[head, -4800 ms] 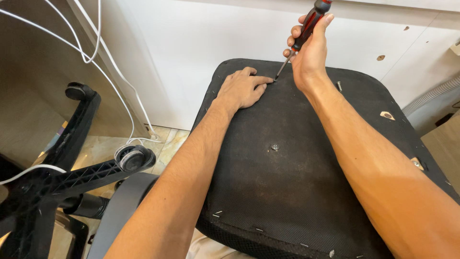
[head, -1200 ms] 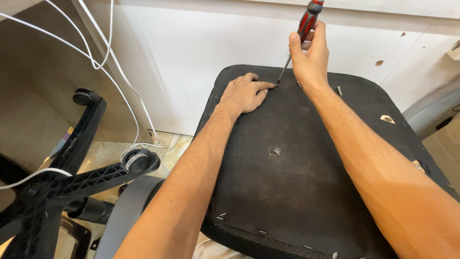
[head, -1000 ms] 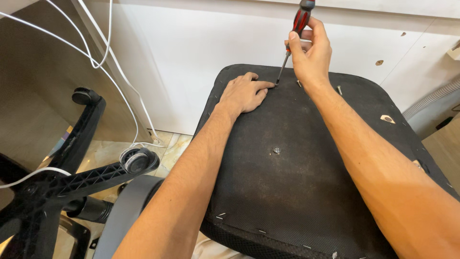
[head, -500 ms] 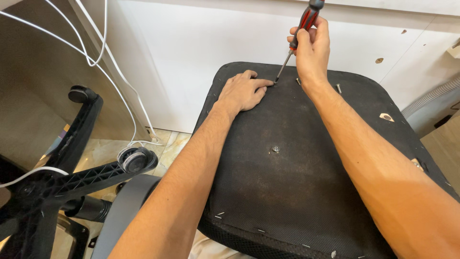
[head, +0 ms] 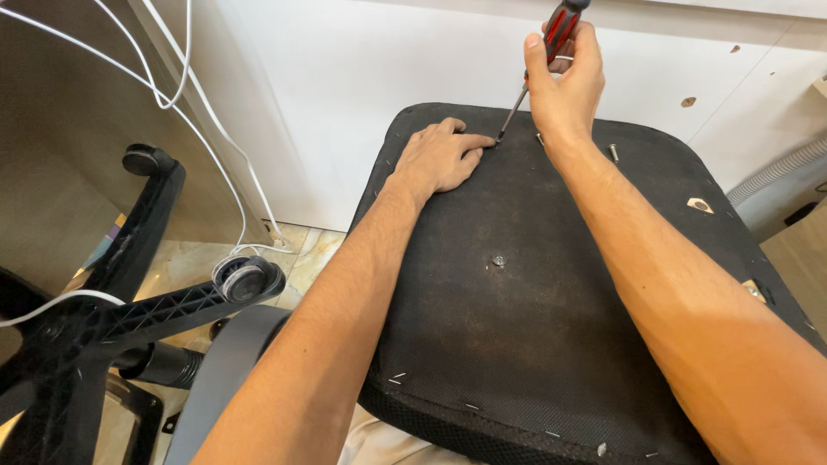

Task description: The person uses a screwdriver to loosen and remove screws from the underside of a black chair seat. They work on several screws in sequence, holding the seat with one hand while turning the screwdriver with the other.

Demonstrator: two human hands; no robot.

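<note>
Screwdriver (head: pixel 551 47) with a red and black handle stands tilted over the far edge of an upturned black seat pad (head: pixel 551 344), its thin shaft tip touching the fabric just beside the left hand (head: pixel 441 157). The right hand (head: pixel 564 82) has its fingers wrapped tight round the handle; the left lies flat, fingers spread, holding nothing. A white wall (head: pixel 362 77) runs close behind the pad, a black chair base (head: pixel 129 319) sits left, and a bolt (head: pixel 498 260) marks the pad's middle.

Plenty of open seat underside (head: pixel 534 344) near the camera; wall panel (head: pixel 362 77) blocks the far edge, caster base (head: pixel 129 319) crowds the left.
</note>
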